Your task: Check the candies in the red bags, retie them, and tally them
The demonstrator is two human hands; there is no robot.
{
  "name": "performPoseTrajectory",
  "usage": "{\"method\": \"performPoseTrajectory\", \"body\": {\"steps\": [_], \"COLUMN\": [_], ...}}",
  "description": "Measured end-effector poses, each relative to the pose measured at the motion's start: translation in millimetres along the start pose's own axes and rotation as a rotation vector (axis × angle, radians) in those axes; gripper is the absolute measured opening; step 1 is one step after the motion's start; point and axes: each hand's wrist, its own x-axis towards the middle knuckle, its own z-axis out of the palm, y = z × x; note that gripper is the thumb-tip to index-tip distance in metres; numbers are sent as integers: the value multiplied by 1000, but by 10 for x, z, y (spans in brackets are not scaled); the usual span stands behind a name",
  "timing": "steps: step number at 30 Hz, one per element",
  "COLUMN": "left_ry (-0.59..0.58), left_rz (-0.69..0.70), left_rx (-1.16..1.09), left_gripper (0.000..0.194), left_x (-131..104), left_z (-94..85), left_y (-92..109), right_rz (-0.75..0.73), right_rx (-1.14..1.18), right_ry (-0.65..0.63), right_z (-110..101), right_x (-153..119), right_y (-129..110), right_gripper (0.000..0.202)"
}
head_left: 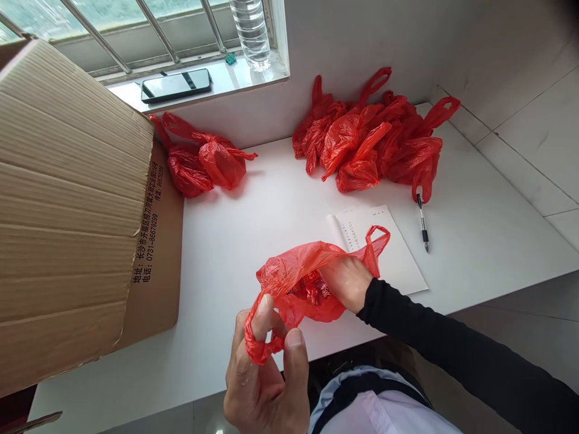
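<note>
A red plastic bag (289, 265) lies open near the table's front edge, and small red shiny wrapped pieces (312, 290) show inside it. One twisted handle of the bag loops around the index finger of my left hand (266, 374), whose thumb sits close to that finger. My right hand (348, 280) reaches into the bag's mouth from the right; its fingers are hidden inside, so their grip does not show. The bag's other handle stands up just beyond my right wrist. Under the bag's right side is a white paper sheet (393, 259) with writing.
A large open cardboard box (158, 259) stands at the left. Knotted red bags sit by the wall, two (221, 163) near the box and several (353, 138) at the back right. A pen (423, 223) lies right of the paper. The windowsill holds a phone (176, 85) and a water bottle (251, 33).
</note>
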Motion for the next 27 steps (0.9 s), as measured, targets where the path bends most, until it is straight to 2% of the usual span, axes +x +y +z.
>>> {"method": "performPoseTrajectory", "body": {"steps": [5, 10, 14, 19, 27], "left_ry": [-3, -8, -4, 4, -19], "left_rz": [3, 18, 10, 14, 21], "left_rx": [3, 39, 29, 1, -79], "left_gripper": [66, 61, 64, 69, 72], "left_x": [10, -1, -8, 4, -12], "left_z": [2, -26, -9, 12, 9], "left_y": [10, -38, -32, 2, -20], "right_rz": [-92, -115, -108, -65, 38], "right_rx": [94, 143, 140, 100, 50], "right_ry": [67, 118, 159, 111, 32], "right_z": [105, 163, 170, 94, 3], "right_x": [100, 145, 145, 71, 16], "right_y": [-15, 69, 116, 107, 83], "right_gripper": [21, 15, 19, 20, 10]}}
